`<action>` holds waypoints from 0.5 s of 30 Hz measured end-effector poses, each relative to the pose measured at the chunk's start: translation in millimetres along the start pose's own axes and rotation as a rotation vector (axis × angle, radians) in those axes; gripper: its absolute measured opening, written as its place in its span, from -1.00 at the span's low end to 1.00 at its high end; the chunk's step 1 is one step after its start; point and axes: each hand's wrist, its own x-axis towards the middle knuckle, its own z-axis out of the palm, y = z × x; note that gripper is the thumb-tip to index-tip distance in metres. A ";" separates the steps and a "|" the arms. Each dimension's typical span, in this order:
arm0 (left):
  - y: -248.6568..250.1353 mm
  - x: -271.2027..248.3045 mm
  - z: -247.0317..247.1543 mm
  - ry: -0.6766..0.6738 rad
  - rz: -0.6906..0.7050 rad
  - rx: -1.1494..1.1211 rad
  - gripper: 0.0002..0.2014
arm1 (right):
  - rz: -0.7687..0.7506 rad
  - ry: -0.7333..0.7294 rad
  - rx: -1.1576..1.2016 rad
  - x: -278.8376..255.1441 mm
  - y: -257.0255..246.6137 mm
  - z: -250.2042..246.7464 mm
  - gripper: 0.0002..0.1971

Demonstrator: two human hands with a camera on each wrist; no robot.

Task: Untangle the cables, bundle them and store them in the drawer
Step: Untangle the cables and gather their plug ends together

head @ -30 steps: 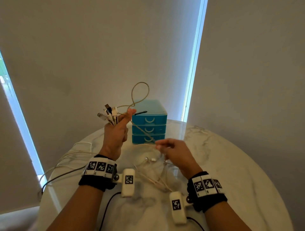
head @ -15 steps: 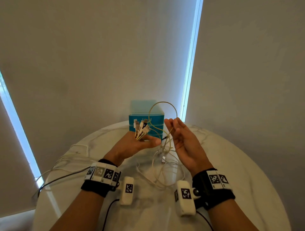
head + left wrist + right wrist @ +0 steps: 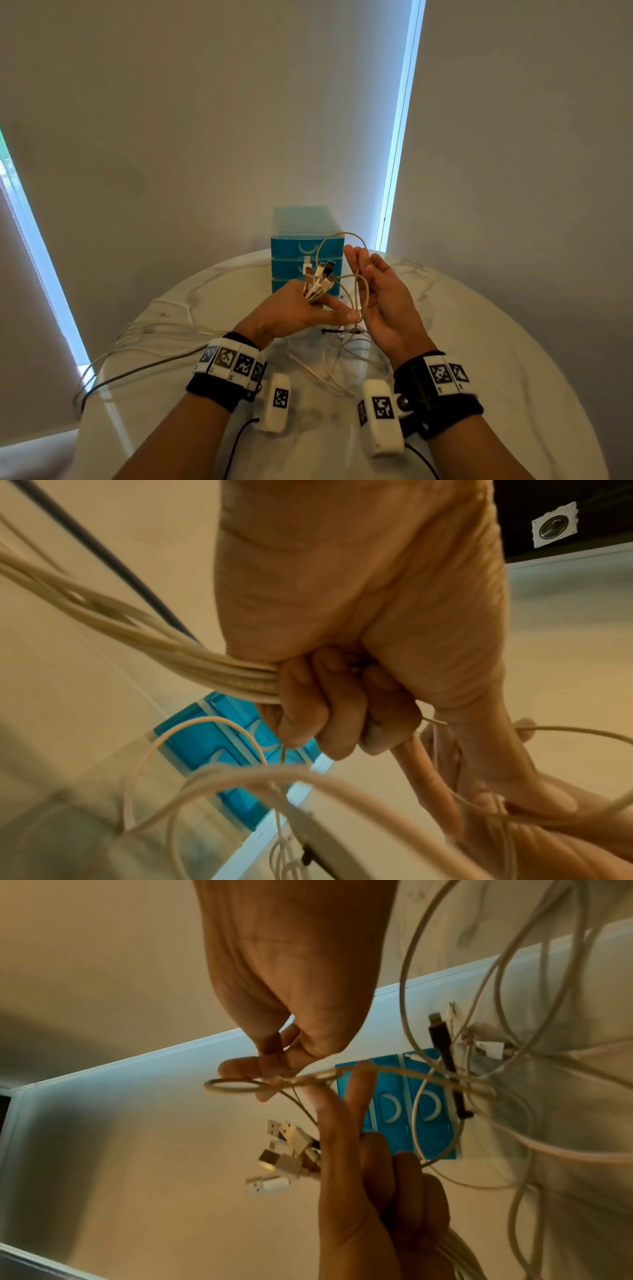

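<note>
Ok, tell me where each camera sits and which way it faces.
Head: on the head, looking down past both forearms at the left hand, right hand and round table.
Left wrist: along the left hand, its grip on cables.
Right wrist: along the right hand toward the connectors.
All share the blue drawer unit.

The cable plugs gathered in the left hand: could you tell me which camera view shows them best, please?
The right wrist view: the cable plugs fan out beside the left hand, metal tips distinct. The head view shows the plugs small above that hand's grip. The left wrist view hides them behind the fist, showing only cords.
</note>
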 end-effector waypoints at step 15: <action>3.5 -1.3 -7.2 0.236 0.061 -0.133 -0.85 | -0.043 0.026 -0.139 4.4 -12.1 -2.4 -0.70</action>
